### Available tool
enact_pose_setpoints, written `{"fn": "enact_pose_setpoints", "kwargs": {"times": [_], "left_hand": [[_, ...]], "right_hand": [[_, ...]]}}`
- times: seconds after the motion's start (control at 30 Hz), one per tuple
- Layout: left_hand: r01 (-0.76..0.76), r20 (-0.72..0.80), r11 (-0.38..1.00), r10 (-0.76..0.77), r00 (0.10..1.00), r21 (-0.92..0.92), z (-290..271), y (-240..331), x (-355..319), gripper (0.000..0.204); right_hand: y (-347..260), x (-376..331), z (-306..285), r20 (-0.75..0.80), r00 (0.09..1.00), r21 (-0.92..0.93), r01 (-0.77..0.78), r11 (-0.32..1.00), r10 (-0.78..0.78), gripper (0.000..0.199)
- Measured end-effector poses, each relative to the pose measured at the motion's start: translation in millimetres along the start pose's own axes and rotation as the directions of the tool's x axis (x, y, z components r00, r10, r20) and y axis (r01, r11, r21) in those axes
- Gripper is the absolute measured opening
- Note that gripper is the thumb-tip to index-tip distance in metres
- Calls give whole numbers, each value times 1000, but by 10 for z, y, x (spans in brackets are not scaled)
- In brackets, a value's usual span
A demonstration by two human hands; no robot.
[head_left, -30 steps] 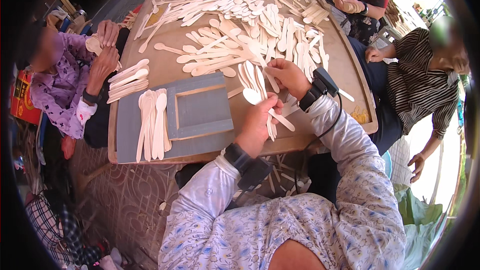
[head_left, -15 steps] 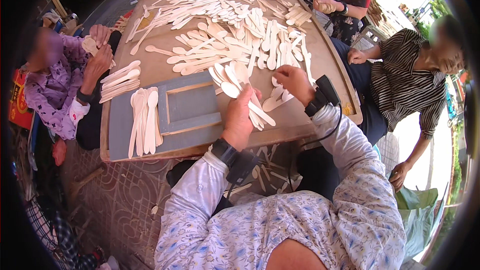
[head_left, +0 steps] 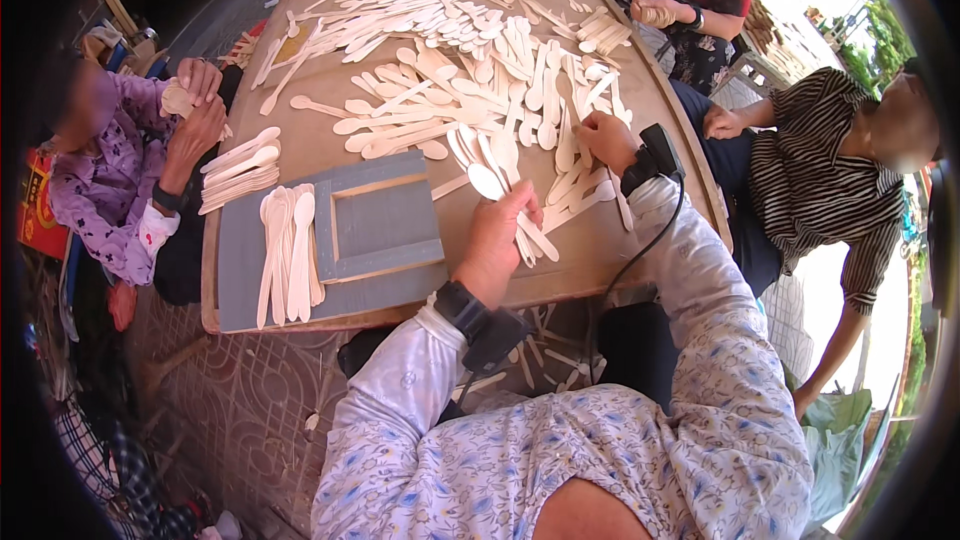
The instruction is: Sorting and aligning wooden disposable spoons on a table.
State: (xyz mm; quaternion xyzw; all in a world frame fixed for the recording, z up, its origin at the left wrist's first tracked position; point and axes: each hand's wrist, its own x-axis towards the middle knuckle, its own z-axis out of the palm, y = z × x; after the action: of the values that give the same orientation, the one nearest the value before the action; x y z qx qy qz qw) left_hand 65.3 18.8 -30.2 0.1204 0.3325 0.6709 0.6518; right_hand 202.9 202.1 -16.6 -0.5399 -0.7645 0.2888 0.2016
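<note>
My left hand (head_left: 497,238) is closed around a bunch of pale wooden spoons (head_left: 487,180), their bowls fanned out above my fingers and their handle ends sticking out below. To the right of it, my right hand (head_left: 608,143) reaches into the near side of the loose pile, fingertips pinched together at a wooden spoon (head_left: 566,130). The large pile of wooden spoons (head_left: 440,90) lies in a jumble across the table (head_left: 300,125). Left of my left hand, a bundle of spoons (head_left: 288,255) rests on a grey board (head_left: 240,285) with a raised wooden frame (head_left: 385,225).
Another neat stack of spoons (head_left: 240,172) lies at the table's left edge. Around the table sit other people, one in purple at the left (head_left: 120,160), one in stripes at the right (head_left: 815,165), others at the far side. Fallen spoons (head_left: 530,360) litter the floor below.
My right hand has moved up slightly and further into the pile, its fingers coming to a spoon. My left hand, still holding its bunch, has shifted a little right.
</note>
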Motion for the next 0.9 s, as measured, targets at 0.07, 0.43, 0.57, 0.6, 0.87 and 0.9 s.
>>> {"fn": "enact_pose_setpoints", "kwargs": {"times": [0.07, 0.43, 0.57, 0.6, 0.87, 0.9], "left_hand": [[-56, 2, 998, 56, 998, -25, -17, -11, 18, 15], [-105, -52, 992, 109, 993, 70, -7, 64, -48, 14], [-84, -172, 996, 79, 982, -23, 126, 79, -44, 13], [-48, -146, 999, 46, 988, -9, 109, 84, -31, 12], [1, -82, 998, -6, 997, -61, 6, 186, 37, 13], [-1, -106, 997, -7, 994, -75, 17, 200, 42, 12]], "right_hand": [[-46, -172, 27, -49, 994, 38, 103, 994, -101, 23], [-434, -638, 10, 298, 893, 333, 234, 913, -338, 18], [-314, 46, -109, 95, 805, -296, 584, 756, -585, 21], [-312, 159, -105, 173, 777, -356, 622, 698, -605, 22], [-556, 703, -94, 617, 455, -413, 882, 229, -642, 16], [-575, 707, -93, 618, 456, -412, 882, 230, -640, 16]]}}
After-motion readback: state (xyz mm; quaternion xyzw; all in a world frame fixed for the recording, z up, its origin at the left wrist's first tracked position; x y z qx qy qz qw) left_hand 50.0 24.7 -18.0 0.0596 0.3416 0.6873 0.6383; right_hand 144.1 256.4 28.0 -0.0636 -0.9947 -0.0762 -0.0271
